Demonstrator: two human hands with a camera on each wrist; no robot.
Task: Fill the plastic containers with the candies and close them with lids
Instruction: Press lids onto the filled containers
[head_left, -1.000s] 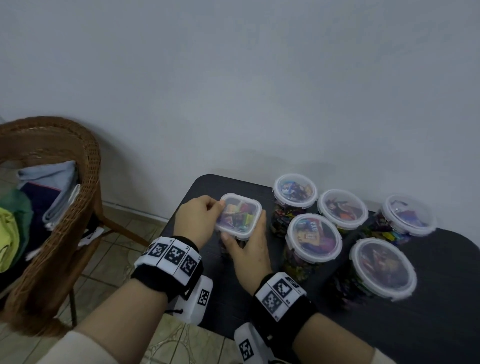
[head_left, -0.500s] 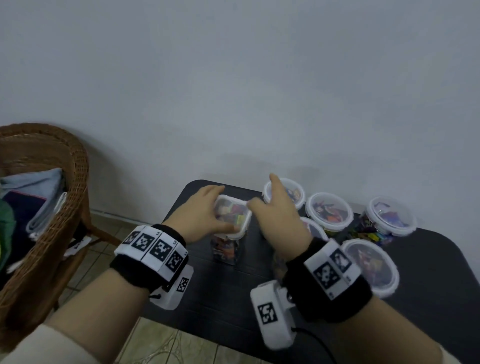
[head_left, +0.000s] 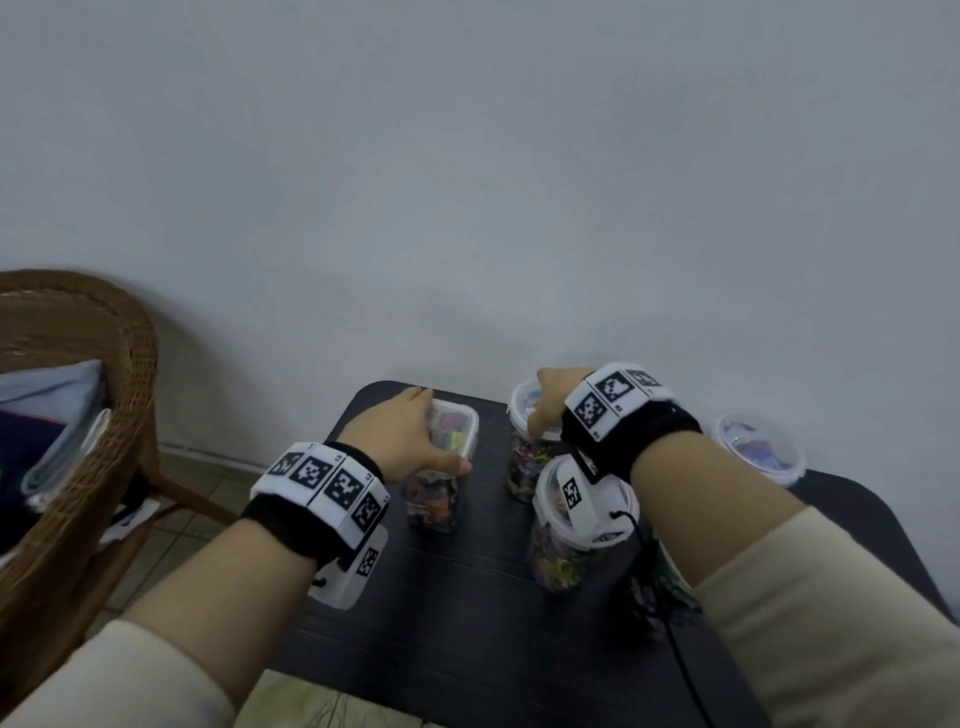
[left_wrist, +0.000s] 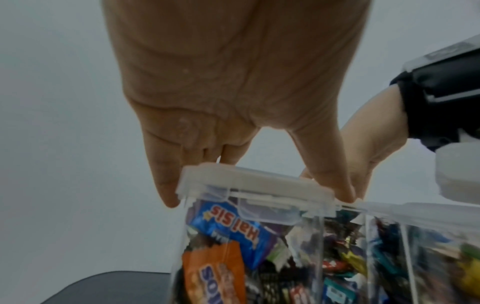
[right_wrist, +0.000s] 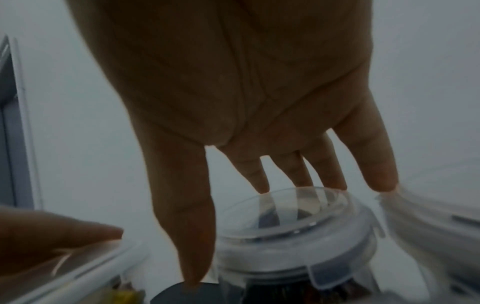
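A square clear container (head_left: 451, 441) full of wrapped candies stands at the back left of the black table (head_left: 467, 634), its lid (left_wrist: 254, 181) on. My left hand (head_left: 436, 431) grips it from above. In the left wrist view the thumb (left_wrist: 342, 185) sits at one lid corner and a finger (left_wrist: 163, 185) at the other. My right hand (head_left: 543, 402) hovers with straight, spread fingers over a lidded round container (right_wrist: 298, 236) at the back. The fingertips (right_wrist: 262, 185) reach its far rim. The thumb (right_wrist: 192, 257) hangs beside it.
Other lidded round containers of candies stand nearby: one (head_left: 576, 525) under my right wrist, one (head_left: 758, 447) far right, one (head_left: 660, 592) partly hidden by my right forearm. A wicker chair (head_left: 119, 364) with folded clothes (head_left: 52, 415) stands left of the table.
My right hand has left the square container and moved right and back over a round one. My left hand has shifted from its side onto its top. The view has tilted up.
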